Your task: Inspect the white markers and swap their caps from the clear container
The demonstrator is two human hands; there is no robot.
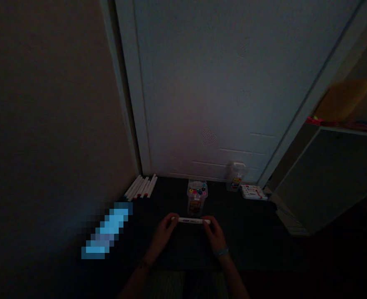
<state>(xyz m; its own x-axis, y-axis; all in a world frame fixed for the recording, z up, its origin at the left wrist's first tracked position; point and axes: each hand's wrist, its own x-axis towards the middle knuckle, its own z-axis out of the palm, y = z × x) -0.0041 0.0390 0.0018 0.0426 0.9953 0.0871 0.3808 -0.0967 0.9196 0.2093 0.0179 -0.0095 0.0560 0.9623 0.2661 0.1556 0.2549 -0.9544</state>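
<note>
A white marker point(189, 220) with dark print lies level between my two hands, above the dark table. My left hand point(165, 228) pinches its left end. At the other end, the fingers of my right hand point(214, 232) are closed on it. Just beyond the marker stands a clear plastic box point(196, 203), holding several markers upright with coloured ends showing at the top.
On the dark table point(248, 232), several white markers point(142, 187) lie loose at the back left. A second clear box point(236, 178) and a flat row of markers point(253, 192) sit at the back right. A bright pixelated patch point(110, 228) covers something at left. Behind rises a pale panel point(196, 83).
</note>
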